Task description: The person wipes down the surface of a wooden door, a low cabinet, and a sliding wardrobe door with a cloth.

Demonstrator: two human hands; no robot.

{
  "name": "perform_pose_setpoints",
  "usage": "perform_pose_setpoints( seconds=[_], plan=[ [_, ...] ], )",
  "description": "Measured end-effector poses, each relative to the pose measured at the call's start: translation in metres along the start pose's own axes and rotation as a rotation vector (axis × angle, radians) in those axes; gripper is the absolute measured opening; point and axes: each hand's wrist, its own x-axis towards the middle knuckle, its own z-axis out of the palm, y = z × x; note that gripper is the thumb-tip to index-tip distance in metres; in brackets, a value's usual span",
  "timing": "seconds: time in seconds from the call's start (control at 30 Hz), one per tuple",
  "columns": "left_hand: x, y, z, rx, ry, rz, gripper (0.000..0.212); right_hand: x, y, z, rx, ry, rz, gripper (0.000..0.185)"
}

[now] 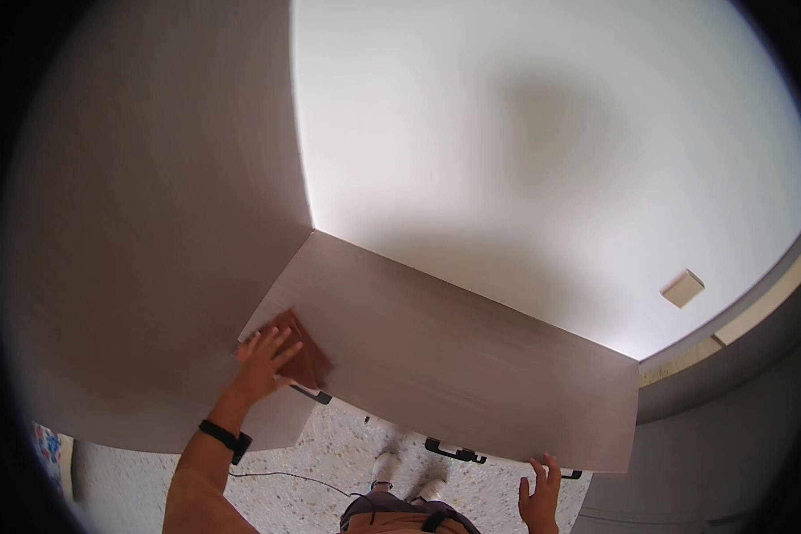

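Note:
My left hand (pixel 267 360) lies spread on a folded reddish-brown cloth (pixel 300 354), pressing it against the grey-brown wood-look top (pixel 454 354) near its left end. A dark band with a watch is on my left wrist. My right hand (pixel 541 497) touches the front edge of the same top near its right end, fingers apart, holding nothing. Black handles (pixel 450 450) show below the front edge, between my hands.
A tall wood-look panel (pixel 160 233) stands at the left. Behind the top is a white wall (pixel 407 133) with a beige box (pixel 683 289). Below, a cable (pixel 294 475) crosses the speckled floor (pixel 260 494). A grey surface (pixel 694 460) is at the right.

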Motion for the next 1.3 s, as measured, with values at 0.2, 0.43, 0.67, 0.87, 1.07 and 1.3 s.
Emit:
perform_pose_setpoints(
  seconds=[0.2, 0.43, 0.67, 0.87, 1.07, 1.3],
  plan=[
    [0.031, 0.135, 0.032, -0.034, 0.066, 0.227, 0.083, -0.048, 0.054, -0.002, 0.017, 0.142, 0.043, 0.042],
    [0.051, 0.324, 0.064, -0.099, 0.159, 0.293, 0.083, -0.105, 0.093, -0.025, 0.052, 0.199, -0.038, 0.046],
    [0.06, 0.494, 0.1, -0.057, 0.271, 0.382, 0.082, -0.243, 0.164, -0.074, 0.126, 0.231, 0.257, 0.043],
    [0.064, 0.585, 0.113, -0.045, 0.344, 0.406, 0.081, -0.402, 0.235, -0.067, 0.077, 0.175, 0.558, 0.045],
    [0.071, 0.628, 0.13, -0.097, 0.357, 0.387, 0.079, -0.465, 0.246, -0.067, 0.05, 0.173, 0.652, 0.043],
    [0.061, 0.546, 0.133, -0.051, 0.393, 0.369, 0.078, -0.385, 0.195, -0.053, 0.073, 0.117, 0.464, 0.041]
  ],
)
